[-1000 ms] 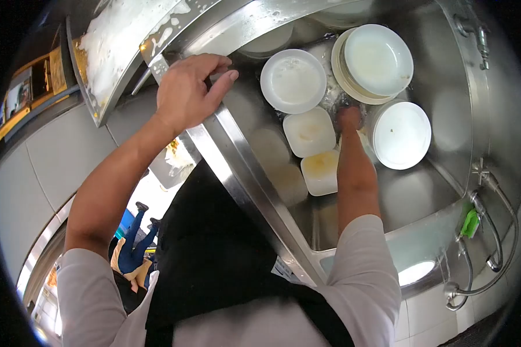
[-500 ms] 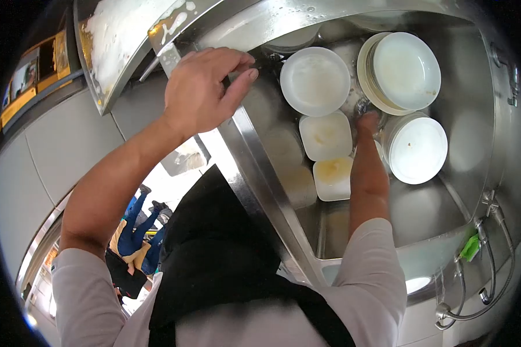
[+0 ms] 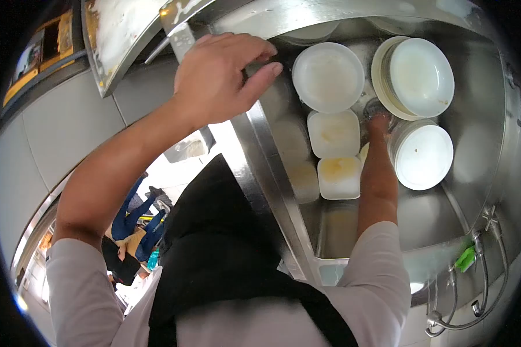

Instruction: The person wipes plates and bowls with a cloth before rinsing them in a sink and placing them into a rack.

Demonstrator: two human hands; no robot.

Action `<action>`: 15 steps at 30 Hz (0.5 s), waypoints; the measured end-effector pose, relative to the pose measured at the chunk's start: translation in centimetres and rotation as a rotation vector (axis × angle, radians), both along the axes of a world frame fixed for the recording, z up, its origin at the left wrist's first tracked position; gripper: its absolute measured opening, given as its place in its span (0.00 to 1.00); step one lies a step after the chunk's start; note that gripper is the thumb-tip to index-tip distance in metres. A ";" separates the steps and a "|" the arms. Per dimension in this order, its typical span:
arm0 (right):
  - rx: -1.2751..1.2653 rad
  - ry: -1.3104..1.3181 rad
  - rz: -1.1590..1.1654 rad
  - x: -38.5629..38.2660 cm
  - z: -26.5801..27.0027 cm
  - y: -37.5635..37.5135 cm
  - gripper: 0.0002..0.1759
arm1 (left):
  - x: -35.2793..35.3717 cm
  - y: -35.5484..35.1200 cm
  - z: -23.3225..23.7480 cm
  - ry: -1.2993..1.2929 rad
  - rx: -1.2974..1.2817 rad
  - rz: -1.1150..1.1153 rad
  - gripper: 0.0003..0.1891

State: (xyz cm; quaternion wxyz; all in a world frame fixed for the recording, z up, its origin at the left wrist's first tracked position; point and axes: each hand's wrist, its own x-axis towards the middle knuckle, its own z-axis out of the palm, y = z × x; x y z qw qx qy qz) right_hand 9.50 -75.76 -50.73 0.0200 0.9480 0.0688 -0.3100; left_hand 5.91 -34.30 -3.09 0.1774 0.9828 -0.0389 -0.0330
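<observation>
My right hand (image 3: pixel 379 122) reaches down between the dishes to the bottom of a steel sink (image 3: pixel 422 217). A dark, shiny round spot (image 3: pixel 375 107) lies at its fingertips, possibly the drain, and the fingers themselves are hidden. On the right of that hand are a stack of round white plates (image 3: pixel 425 153) and a stack of white bowls (image 3: pixel 422 78). To its left are a round white bowl (image 3: pixel 328 78) and two square white bowls (image 3: pixel 333 134) with yellowish residue. My left hand (image 3: pixel 228 75) hovers over the sink's left edge, fingers curled, thumb apart, nothing visible in it.
A tap with hoses (image 3: pixel 501 254) and a green cloth-like item (image 3: pixel 465 259) are at the sink's right wall. A foamy tray (image 3: pixel 124 29) stands upper left. Another person's legs (image 3: pixel 136 222) show behind at lower left, beyond my black apron (image 3: pixel 214 243).
My view has shifted slightly, so the dishes appear a little further right. My right hand stays low between the dishes; my left hand remains raised over the edge.
</observation>
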 end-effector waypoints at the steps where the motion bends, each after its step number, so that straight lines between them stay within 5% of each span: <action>1: 0.070 -0.103 0.126 -0.1 -0.5 -0.6 0.13 | 0.0 0.0 -0.2 -0.037 -0.007 -0.028 0.12; 7: 0.490 -0.502 0.417 1.8 -0.4 -1.0 0.12 | -0.1 0.4 -0.5 -0.043 -0.022 -0.036 0.13; 9: 0.233 -0.395 0.210 1.2 0.7 -0.8 0.10 | -0.2 0.5 -0.5 -0.056 0.008 -0.046 0.12; 13: 0.235 -0.310 0.171 0.7 1.2 -1.1 0.09 | -0.3 0.4 -0.2 -0.047 0.003 -0.036 0.12; 15: 1.081 0.222 -1.022 -0.1 11.3 3.4 0.08 | -0.3 0.5 -0.4 -0.018 -0.009 -0.019 0.11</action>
